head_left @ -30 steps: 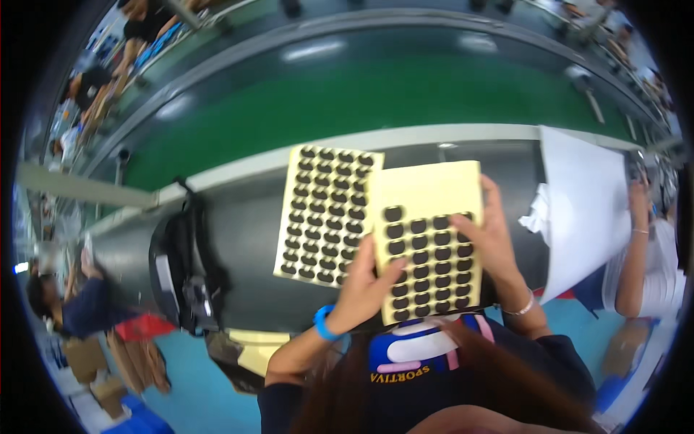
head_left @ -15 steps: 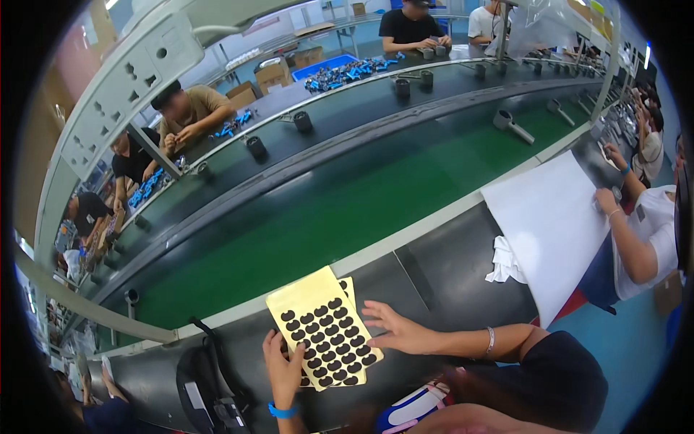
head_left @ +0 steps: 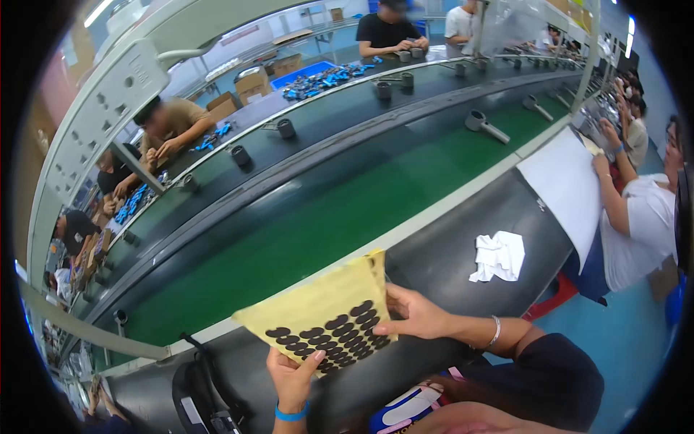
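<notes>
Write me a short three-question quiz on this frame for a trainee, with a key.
1. True or false: the left hand and the right hand both hold the yellow sheet.
2. Which of the person's wrists wears the blue band?
A) left
B) right
C) both
3. What colour is the crumpled piece lying on the table?

Key:
1. True, one hand at each side of it.
2. A.
3. White; whether it is cloth or paper cannot be told.
</notes>
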`<state>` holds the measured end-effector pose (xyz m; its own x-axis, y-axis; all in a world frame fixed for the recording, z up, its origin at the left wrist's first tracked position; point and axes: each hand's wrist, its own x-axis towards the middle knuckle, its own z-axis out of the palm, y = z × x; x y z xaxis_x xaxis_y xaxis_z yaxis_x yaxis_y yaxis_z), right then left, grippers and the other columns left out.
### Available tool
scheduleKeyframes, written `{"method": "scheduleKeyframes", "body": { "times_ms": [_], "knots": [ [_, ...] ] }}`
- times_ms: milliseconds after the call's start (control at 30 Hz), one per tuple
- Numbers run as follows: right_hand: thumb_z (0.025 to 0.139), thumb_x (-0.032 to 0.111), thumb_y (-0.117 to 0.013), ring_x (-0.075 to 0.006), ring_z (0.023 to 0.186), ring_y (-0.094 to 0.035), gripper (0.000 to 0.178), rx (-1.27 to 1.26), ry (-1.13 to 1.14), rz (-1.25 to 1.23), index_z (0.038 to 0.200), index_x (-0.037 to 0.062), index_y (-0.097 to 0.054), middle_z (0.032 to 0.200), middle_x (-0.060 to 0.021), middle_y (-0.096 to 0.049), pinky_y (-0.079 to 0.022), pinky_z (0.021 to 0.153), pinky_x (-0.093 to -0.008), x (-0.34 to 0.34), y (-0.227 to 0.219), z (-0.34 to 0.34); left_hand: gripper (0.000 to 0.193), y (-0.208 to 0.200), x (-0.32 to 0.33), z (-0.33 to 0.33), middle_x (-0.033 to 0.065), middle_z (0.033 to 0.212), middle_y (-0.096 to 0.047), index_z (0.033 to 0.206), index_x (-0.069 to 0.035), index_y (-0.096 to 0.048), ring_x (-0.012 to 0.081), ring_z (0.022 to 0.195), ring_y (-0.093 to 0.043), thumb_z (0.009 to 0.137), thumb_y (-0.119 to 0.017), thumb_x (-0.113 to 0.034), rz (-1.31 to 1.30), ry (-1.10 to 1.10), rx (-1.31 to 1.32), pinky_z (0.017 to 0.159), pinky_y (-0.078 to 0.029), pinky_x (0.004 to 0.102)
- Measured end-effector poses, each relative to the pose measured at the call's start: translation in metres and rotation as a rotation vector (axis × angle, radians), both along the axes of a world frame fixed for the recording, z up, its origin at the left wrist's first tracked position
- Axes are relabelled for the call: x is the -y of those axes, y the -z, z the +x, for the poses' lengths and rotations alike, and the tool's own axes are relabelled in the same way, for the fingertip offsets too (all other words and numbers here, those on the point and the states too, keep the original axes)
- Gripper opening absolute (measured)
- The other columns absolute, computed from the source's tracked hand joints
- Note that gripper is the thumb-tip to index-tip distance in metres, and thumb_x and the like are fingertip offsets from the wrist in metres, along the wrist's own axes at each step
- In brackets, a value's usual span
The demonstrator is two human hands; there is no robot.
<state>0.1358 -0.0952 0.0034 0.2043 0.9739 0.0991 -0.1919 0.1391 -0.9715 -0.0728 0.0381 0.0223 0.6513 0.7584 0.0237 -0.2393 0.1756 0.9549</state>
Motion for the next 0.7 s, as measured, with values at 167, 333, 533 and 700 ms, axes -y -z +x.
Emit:
{"method": "scheduleKeyframes", "body": {
  "times_ms": [167,333,533,700],
  "knots": [
    [0.087,-0.001,-0.059,-0.0165,0.114,-0.051,0.041,0.063,0.082,0.119,0.126,-0.0022,-0.045,0.122,-0.0112,-0.056,-0.042,0.095,-0.0307,0.018,-0.054,0.009,0.018,-0.038,0.017,0.026,0.007,0.081,-0.065,0.092,0.003,-0.062,0.0147,0.073,-0.061,0.076,-0.07,0.005,0.479,0.155,-0.077,0.067,-0.05,0.0259],
    [0.083,0.001,-0.064,-0.0262,0.111,-0.057,0.031,0.277,0.095,0.245,0.113,-0.0006,-0.056,0.118,-0.0185,-0.058,-0.046,0.092,-0.035,0.034,-0.038,0.023,0.052,-0.017,0.005,0.047,0.0181,0.106,-0.06,0.114,0.005,-0.054,0.0255,0.095,-0.061,0.072,-0.078,-0.016,0.67,0.297,0.119,0.086,-0.048,0.0356],
    [0.084,0.008,-0.065,-0.0263,0.104,-0.06,0.026,0.288,0.05,0.184,0.108,-0.0006,-0.061,0.112,-0.0145,-0.062,-0.046,0.09,-0.0342,0.03,-0.004,0.023,0.033,0.0,0.001,0.049,0.0173,0.093,-0.067,0.103,0.003,-0.062,0.0274,0.086,-0.065,0.077,-0.073,-0.013,0.876,0.401,0.027,0.078,-0.051,0.0343],
    [0.084,0.016,-0.066,-0.0286,0.095,-0.063,0.025,0.429,0.027,0.411,0.1,-0.0027,-0.064,0.101,-0.0147,-0.066,-0.048,0.082,-0.0349,0.023,-0.028,0.02,0.026,-0.029,0.003,0.039,0.0186,0.087,-0.067,0.093,0.004,-0.065,0.0292,0.077,-0.066,0.076,-0.071,-0.014,1.067,0.316,0.097,0.066,-0.054,0.0334]
  ]
}}
